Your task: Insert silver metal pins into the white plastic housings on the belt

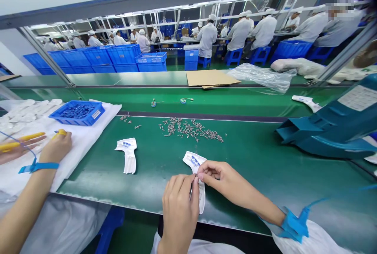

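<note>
My left hand (180, 203) and my right hand (225, 179) meet fingertip to fingertip over a white pistol-shaped plastic shell half (202, 197). Between their pinched thumbs and forefingers is a small metal part (196, 175), too tiny and too covered to name exactly. The shell lies on the green bench with small blue pieces in its upper end; my fingers hide its middle. A second white shell half (129, 156), also with blue pieces, rests farther left. Beyond my hands spreads a loose heap of small silvery metal parts (191, 128).
At left, a co-worker's hands (55, 148) hold yellow tools beside a blue tray (77, 112) of small parts. A teal machine or holder (326, 132) stands at right. A green belt (132, 101) behind carries small wired parts (183, 100) and a white shell (308, 101).
</note>
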Available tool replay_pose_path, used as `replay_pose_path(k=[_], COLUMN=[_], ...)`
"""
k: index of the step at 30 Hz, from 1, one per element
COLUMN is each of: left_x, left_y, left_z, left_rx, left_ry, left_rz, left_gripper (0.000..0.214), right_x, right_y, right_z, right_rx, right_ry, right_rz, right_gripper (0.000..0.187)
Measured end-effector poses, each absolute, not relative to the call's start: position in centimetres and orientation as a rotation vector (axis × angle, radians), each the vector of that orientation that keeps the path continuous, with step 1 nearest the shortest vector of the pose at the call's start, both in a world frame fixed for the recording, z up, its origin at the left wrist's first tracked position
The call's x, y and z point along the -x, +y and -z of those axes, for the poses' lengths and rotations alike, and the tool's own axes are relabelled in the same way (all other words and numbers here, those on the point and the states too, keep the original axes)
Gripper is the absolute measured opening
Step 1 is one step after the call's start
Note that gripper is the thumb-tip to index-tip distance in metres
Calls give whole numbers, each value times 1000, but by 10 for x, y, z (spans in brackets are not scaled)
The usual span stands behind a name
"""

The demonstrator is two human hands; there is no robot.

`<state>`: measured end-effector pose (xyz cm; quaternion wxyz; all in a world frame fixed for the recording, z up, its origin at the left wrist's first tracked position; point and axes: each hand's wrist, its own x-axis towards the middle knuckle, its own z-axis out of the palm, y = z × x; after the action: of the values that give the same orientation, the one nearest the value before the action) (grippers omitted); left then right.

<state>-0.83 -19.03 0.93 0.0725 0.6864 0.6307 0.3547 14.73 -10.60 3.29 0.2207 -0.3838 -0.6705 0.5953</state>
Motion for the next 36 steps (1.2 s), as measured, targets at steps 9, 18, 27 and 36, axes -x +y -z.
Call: replay_pose_path(k=[9,18,27,36], left_x=[39,38,36,34], left_y=[-190,-189,-188,-189], left_z=[4,6,6,9], left_rx=[-2187,-2183,-2193,-2234], left_ry=[1681,1669,1687,1718], left_rz=[-688,-611,-609,-652], left_gripper=[57,56,55,51], right_x=[-150,-142,-141,-138], right_y=[-101,-103,-105,-113], right_z=[-38,-37,-38,-41], right_rx=[1218,1326,1351,1486], right_ry=[-2269,-2443,-2449,-2513], right_rz=[-1515,-1327,-1379,-1153], right_gripper=[16,20,23,16])
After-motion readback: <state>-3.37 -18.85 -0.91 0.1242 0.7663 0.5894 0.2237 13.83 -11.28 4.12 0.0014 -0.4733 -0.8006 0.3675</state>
